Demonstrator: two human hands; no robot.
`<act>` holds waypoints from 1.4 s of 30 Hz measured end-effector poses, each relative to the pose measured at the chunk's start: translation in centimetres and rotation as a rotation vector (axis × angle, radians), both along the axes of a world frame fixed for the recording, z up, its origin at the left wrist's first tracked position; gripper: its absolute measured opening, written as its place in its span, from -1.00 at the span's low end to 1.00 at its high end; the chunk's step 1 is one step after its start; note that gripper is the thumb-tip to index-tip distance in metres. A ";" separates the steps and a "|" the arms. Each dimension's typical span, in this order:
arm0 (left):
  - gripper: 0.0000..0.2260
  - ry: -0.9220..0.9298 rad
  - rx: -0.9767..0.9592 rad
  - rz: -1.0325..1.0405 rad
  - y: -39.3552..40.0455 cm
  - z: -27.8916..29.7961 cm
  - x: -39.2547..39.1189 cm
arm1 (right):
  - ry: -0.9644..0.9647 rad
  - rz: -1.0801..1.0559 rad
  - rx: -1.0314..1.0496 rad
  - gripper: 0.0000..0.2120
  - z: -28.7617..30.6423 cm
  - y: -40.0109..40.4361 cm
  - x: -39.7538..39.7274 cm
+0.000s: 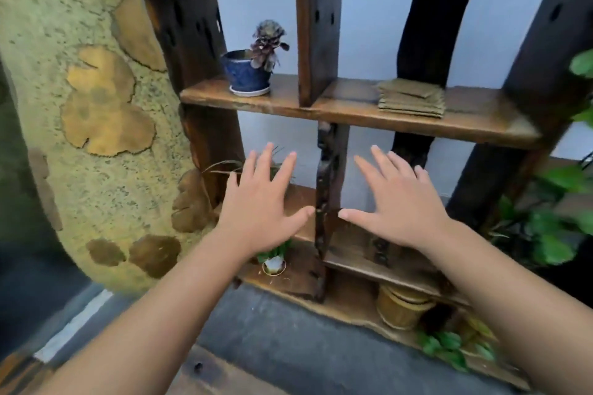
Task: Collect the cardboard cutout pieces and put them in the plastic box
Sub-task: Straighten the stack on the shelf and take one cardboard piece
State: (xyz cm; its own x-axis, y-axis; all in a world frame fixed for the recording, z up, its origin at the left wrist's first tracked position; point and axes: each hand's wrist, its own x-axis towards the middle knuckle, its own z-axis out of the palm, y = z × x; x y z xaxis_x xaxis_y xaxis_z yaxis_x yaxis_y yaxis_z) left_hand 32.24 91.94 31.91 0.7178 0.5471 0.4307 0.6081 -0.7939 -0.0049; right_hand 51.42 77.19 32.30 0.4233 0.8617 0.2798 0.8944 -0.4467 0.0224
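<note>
Both my hands are held out in front of a dark wooden shelf unit [353, 109], palms down and fingers spread. My left hand [261, 205] holds nothing and hovers before the lower left compartment. Just as bare, my right hand [398, 202] hovers before the lower right compartment. Flat brown cutout-like shapes [106, 99] sit on the rough green pillar at the left, with more of them [154, 253] lower down. I see no plastic box in this view.
A blue pot with a dark plant [248, 74] and a stack of woven mats [412, 98] stand on the upper shelf. A small white pot [273, 264] sits under my left wrist. A bamboo basket [401, 309] is on the bottom shelf. Green leaves [552, 234] crowd the right.
</note>
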 end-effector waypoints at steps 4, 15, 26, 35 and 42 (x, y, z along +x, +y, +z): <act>-0.22 0.014 0.024 -0.116 1.9 1.2 4.3 | -0.058 -0.113 0.001 -0.03 1.6 -0.3 1.6; -0.22 0.002 -0.075 -0.331 5.5 4.5 14.3 | -0.003 -0.318 -0.046 -0.14 5.1 0.3 8.8; -0.27 0.014 -0.385 -0.306 7.6 5.6 27.2 | 0.424 -0.387 0.126 -0.21 7.0 5.1 21.6; -0.32 -0.060 -0.502 -0.264 10.6 4.4 35.8 | 0.837 -0.582 0.362 -0.17 6.7 9.2 28.9; -0.35 -0.022 -0.547 -0.267 13.6 5.6 40.6 | 0.814 -0.587 0.353 -0.20 6.8 11.3 28.8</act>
